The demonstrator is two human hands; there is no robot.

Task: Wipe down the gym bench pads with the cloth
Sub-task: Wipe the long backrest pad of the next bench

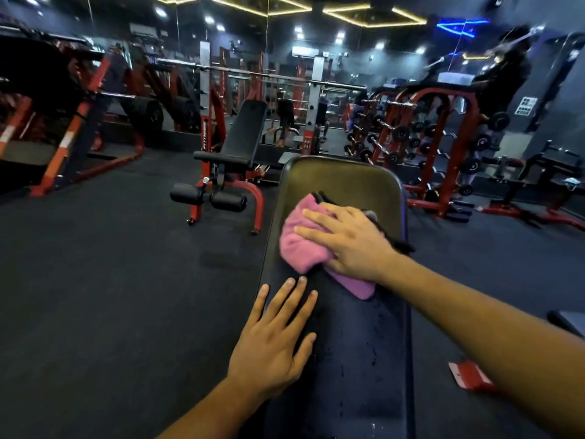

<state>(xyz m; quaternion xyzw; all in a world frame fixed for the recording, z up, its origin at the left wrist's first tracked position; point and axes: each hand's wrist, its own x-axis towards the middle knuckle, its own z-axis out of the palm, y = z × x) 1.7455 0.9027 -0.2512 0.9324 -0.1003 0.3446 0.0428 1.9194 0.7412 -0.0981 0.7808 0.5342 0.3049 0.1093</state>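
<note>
**Body check: hands and forearms**

We see two bare forearms, no sleeves in view. Left hand (272, 340) and right hand (346, 240): no gloves, no rings, no watch or wristband. Nails short, unpainted. Nothing above the forearms shows.

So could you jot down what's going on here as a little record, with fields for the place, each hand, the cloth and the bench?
place: gym, dark floor
bench pad: long dark pad running away from the camera, droplets on its near part
cloth: pink, bunched, lying on the pad
right hand: flat on the cloth, pressing it to the pad
left hand: fingers straight, resting on the pad's left edge
behind: adjustable bench with red frame; dumbbell rack at right
</note>
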